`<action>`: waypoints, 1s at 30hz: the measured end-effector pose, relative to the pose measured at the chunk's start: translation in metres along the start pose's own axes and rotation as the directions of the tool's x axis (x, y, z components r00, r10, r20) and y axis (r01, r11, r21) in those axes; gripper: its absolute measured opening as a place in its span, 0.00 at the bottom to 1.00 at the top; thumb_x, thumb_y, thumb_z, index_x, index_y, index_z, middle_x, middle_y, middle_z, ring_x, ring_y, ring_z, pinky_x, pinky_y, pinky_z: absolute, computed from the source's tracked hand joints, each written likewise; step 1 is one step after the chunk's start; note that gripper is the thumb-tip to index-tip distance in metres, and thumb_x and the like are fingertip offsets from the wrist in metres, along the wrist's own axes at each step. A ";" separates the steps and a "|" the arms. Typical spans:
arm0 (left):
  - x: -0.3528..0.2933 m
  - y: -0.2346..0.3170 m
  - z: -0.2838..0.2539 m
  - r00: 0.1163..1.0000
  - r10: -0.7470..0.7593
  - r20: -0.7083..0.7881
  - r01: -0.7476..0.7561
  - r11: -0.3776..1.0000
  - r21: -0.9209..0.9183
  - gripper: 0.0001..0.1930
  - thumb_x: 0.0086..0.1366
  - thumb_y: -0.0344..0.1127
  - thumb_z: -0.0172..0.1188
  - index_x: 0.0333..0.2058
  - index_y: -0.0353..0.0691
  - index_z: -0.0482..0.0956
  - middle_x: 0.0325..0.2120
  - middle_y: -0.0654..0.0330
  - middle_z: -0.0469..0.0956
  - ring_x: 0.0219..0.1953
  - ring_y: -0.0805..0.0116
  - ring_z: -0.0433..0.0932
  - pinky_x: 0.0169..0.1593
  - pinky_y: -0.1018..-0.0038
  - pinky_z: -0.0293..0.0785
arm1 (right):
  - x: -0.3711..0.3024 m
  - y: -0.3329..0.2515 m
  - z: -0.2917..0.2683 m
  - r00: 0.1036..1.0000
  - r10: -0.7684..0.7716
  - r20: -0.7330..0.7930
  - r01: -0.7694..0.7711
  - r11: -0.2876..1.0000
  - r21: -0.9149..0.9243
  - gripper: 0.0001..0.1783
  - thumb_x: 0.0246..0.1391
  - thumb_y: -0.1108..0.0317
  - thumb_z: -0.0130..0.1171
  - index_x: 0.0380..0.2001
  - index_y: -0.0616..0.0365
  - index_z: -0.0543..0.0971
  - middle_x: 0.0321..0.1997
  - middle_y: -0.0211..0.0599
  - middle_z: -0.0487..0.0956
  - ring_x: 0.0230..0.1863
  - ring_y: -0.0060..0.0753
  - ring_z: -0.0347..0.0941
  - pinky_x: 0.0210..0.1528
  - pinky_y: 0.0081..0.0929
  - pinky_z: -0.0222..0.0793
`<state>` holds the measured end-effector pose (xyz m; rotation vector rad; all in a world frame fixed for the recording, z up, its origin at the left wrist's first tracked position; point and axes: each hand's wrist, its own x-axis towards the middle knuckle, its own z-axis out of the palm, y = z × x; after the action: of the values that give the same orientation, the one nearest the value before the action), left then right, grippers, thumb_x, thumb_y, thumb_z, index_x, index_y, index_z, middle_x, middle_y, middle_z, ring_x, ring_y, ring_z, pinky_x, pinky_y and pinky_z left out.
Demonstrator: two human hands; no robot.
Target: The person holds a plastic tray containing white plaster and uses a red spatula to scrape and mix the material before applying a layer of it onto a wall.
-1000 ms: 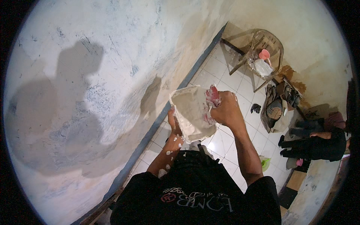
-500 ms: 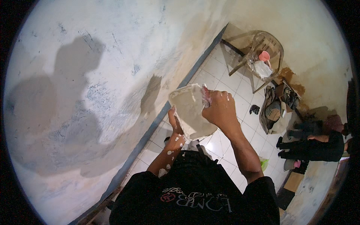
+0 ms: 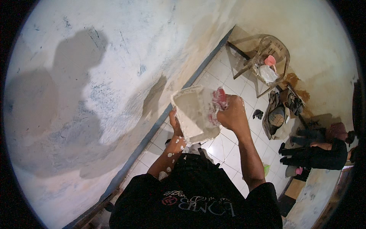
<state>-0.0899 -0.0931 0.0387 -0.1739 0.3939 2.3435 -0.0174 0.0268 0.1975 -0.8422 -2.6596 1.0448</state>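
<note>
In front of my body, my left hand (image 3: 176, 126) grips the near left side of a white rectangular tub (image 3: 185, 114). Pale wet paste (image 3: 190, 101) coats its inside. White drops dot my left wrist and forearm. My right hand (image 3: 233, 114) is closed round a red putty scraper (image 3: 220, 98) smeared with white, held over the tub's right side. Motion blurs the scraper's blade, and my fingers cover part of it.
On the left rises a patchy white wall (image 3: 126, 76) bearing shadows. A chair (image 3: 284, 57) holds a pink dipper (image 3: 270, 60) and a white bag (image 3: 268, 73). Sacks (image 3: 275, 116) lie on the tiled floor (image 3: 213, 80). Two people (image 3: 328, 152) stand at the right.
My right hand has shifted slightly right with the scraper, which now shows more of its red part. The tub has tilted a little, showing more of its inner wall.
</note>
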 end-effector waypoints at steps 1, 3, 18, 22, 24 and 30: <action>-0.001 0.001 0.001 1.000 -0.001 -0.010 0.001 1.000 0.007 0.32 0.61 0.54 0.40 0.57 0.38 0.63 0.51 0.52 0.69 0.52 0.57 0.69 0.58 0.62 0.64 | 0.001 0.000 -0.003 0.995 0.098 0.006 -0.097 0.995 -0.006 0.09 0.31 0.73 0.55 0.21 0.67 0.77 0.22 0.58 0.75 0.27 0.59 0.74 0.36 0.44 0.70; -0.002 0.003 0.002 1.000 -0.010 0.012 0.010 1.000 0.019 0.32 0.60 0.54 0.41 0.57 0.38 0.63 0.51 0.52 0.69 0.52 0.57 0.69 0.57 0.62 0.64 | -0.006 0.010 -0.004 0.997 0.069 -0.025 -0.068 0.997 0.022 0.09 0.31 0.74 0.55 0.21 0.68 0.77 0.21 0.59 0.75 0.25 0.61 0.72 0.33 0.45 0.69; 0.000 0.005 0.001 0.993 0.068 -0.097 -0.054 0.989 0.139 0.33 0.55 0.52 0.48 0.55 0.35 0.66 0.49 0.52 0.71 0.50 0.58 0.71 0.54 0.66 0.66 | -0.026 0.065 0.032 0.953 0.050 -0.300 0.114 0.855 0.505 0.10 0.40 0.74 0.60 0.31 0.64 0.80 0.21 0.41 0.79 0.22 0.20 0.66 0.26 0.25 0.64; 0.005 0.005 -0.014 0.998 0.008 -0.055 -0.006 0.999 0.049 0.33 0.55 0.52 0.48 0.55 0.35 0.65 0.49 0.52 0.71 0.50 0.59 0.71 0.55 0.66 0.66 | -0.031 0.045 0.017 0.980 0.028 -0.199 0.047 0.931 0.362 0.11 0.40 0.74 0.62 0.31 0.65 0.80 0.22 0.42 0.80 0.23 0.22 0.70 0.28 0.28 0.67; 0.003 0.004 -0.004 0.999 -0.015 -0.051 0.017 0.999 0.039 0.33 0.55 0.52 0.48 0.55 0.35 0.65 0.50 0.52 0.71 0.50 0.59 0.71 0.55 0.66 0.66 | -0.033 0.040 0.014 0.971 -0.025 -0.239 0.108 0.934 0.341 0.11 0.40 0.74 0.61 0.31 0.65 0.79 0.22 0.44 0.79 0.22 0.25 0.71 0.27 0.30 0.67; 0.002 0.004 0.003 0.999 -0.037 0.020 0.037 0.999 0.008 0.32 0.56 0.50 0.46 0.55 0.35 0.65 0.49 0.52 0.71 0.50 0.58 0.71 0.55 0.64 0.67 | -0.040 0.017 0.005 0.987 -0.060 -0.150 0.077 0.991 0.111 0.10 0.37 0.76 0.59 0.29 0.65 0.79 0.17 0.51 0.73 0.16 0.44 0.70 0.24 0.34 0.66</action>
<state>-0.0940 -0.0931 0.0420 -0.1525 0.3864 2.3052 0.0215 0.0112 0.1846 -0.7676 -2.4627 1.0664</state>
